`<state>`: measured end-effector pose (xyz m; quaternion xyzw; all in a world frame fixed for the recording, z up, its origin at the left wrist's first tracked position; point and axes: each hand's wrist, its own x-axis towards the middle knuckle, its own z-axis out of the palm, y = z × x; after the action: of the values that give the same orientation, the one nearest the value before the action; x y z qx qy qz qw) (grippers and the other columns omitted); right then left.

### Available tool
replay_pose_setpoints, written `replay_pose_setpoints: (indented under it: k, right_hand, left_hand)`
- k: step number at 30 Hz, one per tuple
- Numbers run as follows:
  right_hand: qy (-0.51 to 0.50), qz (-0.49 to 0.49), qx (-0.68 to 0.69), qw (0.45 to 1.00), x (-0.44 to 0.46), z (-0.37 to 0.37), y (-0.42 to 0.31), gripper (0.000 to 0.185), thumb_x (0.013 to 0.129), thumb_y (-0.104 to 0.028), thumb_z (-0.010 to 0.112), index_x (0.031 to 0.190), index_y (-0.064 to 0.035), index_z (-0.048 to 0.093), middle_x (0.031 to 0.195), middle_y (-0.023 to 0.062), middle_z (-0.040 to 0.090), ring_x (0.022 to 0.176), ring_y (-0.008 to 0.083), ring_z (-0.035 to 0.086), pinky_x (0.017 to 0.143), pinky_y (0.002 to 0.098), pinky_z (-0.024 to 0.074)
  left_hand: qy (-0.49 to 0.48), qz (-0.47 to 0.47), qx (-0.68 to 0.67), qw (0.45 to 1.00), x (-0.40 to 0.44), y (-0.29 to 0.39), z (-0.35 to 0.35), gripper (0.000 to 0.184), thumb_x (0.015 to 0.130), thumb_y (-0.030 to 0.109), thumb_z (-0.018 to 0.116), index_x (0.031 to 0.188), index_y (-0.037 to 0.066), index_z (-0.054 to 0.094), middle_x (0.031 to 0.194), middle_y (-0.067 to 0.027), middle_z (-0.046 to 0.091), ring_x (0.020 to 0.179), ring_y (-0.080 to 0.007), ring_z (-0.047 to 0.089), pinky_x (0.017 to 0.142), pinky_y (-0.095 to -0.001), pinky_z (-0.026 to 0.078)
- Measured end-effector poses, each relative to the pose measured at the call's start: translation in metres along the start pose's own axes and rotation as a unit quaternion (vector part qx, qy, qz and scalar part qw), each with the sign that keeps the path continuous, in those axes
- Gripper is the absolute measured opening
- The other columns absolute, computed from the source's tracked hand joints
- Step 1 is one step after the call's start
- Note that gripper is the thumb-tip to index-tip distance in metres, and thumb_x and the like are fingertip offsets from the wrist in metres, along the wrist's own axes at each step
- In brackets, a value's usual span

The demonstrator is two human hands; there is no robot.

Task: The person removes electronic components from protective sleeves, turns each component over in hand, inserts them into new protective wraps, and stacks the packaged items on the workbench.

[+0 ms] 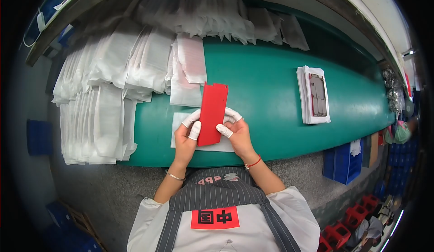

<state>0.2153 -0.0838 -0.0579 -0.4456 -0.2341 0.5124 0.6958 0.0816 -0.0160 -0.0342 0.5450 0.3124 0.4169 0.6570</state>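
A flat red panel (213, 114) with a notched top edge is held upright between my two hands, above the near edge of the green table (266, 89). My left hand (186, 134) grips its left side, and my right hand (236, 132) grips its right side. White covers sit on the thumbs and fingertips of both. Beneath the panel and my hands lies a white sheet or sleeve (180, 119), partly hidden. Just beyond, white translucent sleeves (186, 91) lie on the table, one showing something pinkish inside.
Rows of white sleeves (97, 125) cover the table's left side and far edge. At right, a dark panel with red edges (318, 95) rests on stacked white sleeves (304, 96). Blue crates (342, 162) and red stools (337, 234) stand beyond the table at right.
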Motion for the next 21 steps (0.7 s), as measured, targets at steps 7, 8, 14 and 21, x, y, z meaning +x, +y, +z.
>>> replay_pose_setpoints:
  k: [7,8,14,21]
  right_hand:
    - [0.001,-0.039,-0.060,0.997,-0.002,0.012,-0.016,0.030,0.087,-0.011,0.051,0.115,-0.0006,0.047,0.101,0.0046,0.056,0.081,0.0083,0.052,0.070,0.0236,0.0455]
    - [0.001,-0.038,-0.061,0.997,-0.003,0.014,-0.019,0.030,0.087,-0.011,0.051,0.115,-0.0006,0.047,0.101,0.0046,0.056,0.081,0.0083,0.052,0.070,0.0236,0.0455]
    - [-0.070,-0.022,-0.096,0.993,-0.006,0.023,-0.031,0.029,0.090,-0.015,0.045,0.116,-0.0014,0.048,0.095,0.0027,0.057,0.077,0.0084,0.053,0.067,0.0229,0.0451]
    - [-0.112,-0.058,-0.161,0.979,-0.005,0.023,-0.023,0.026,0.085,-0.001,0.049,0.110,-0.0008,0.052,0.092,0.0052,0.052,0.078,0.0123,0.053,0.069,0.0232,0.0453]
  left_hand:
    - [-0.032,-0.123,-0.056,0.990,0.002,-0.012,-0.007,0.041,0.082,0.006,0.057,0.120,-0.004,0.044,0.109,-0.0072,0.054,0.095,-0.0121,0.053,0.084,-0.0252,0.043]
    - [-0.032,-0.123,-0.056,0.990,0.002,-0.014,-0.008,0.041,0.082,0.006,0.057,0.120,-0.004,0.044,0.109,-0.0072,0.054,0.095,-0.0121,0.053,0.084,-0.0252,0.043]
    - [-0.094,-0.186,-0.059,0.976,0.005,-0.013,-0.020,0.046,0.082,0.005,0.056,0.124,-0.002,0.040,0.106,-0.0064,0.054,0.093,-0.0122,0.054,0.082,-0.0255,0.044]
    - [-0.122,-0.147,-0.115,0.975,-0.001,-0.027,-0.032,0.068,0.082,0.055,0.042,0.124,0.001,0.038,0.109,-0.0101,0.053,0.100,-0.0187,0.052,0.086,-0.0327,0.044]
